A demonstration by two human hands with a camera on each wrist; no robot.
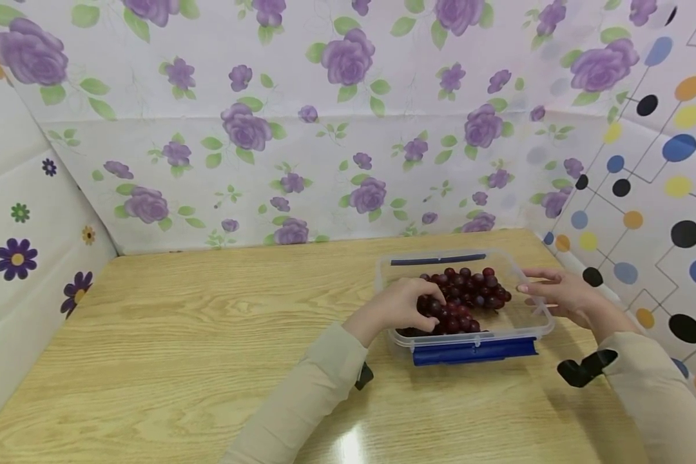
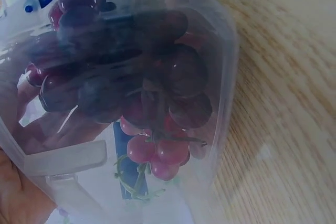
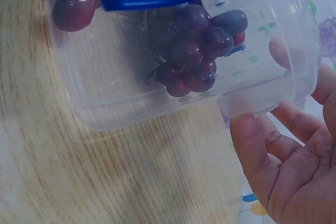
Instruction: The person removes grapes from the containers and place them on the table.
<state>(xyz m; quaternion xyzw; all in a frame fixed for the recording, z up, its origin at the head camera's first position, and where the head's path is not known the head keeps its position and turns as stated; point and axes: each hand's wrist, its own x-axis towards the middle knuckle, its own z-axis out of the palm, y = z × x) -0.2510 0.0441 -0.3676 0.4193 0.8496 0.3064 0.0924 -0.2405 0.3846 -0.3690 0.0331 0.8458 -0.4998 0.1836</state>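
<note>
A clear plastic container point(image 1: 383, 277) with blue side clips sits on the table, holding bunches of dark red grapes point(image 1: 477, 287). My left hand point(image 1: 401, 305) reaches over its left side, thumb and fingers curled about the nearer grapes point(image 1: 458, 318). Through the cloudy wall in the left wrist view, the grapes point(image 2: 100, 90) and part of the left hand point(image 2: 23, 195) show, along with a green stem. At the container's right end my right hand point(image 1: 568, 298) grips the rim. The right wrist view has the right hand's point(image 3: 294, 166) thumb behind the wall and its fingers outside.
The wooden table point(image 1: 209, 335) extends to the left and front of the container. A flowered cloth point(image 1: 301, 148) hangs behind, and a dotted cloth point(image 1: 649, 251) stands close by the right arm. One blue clip point(image 1: 475, 351) hangs outward at the container's front.
</note>
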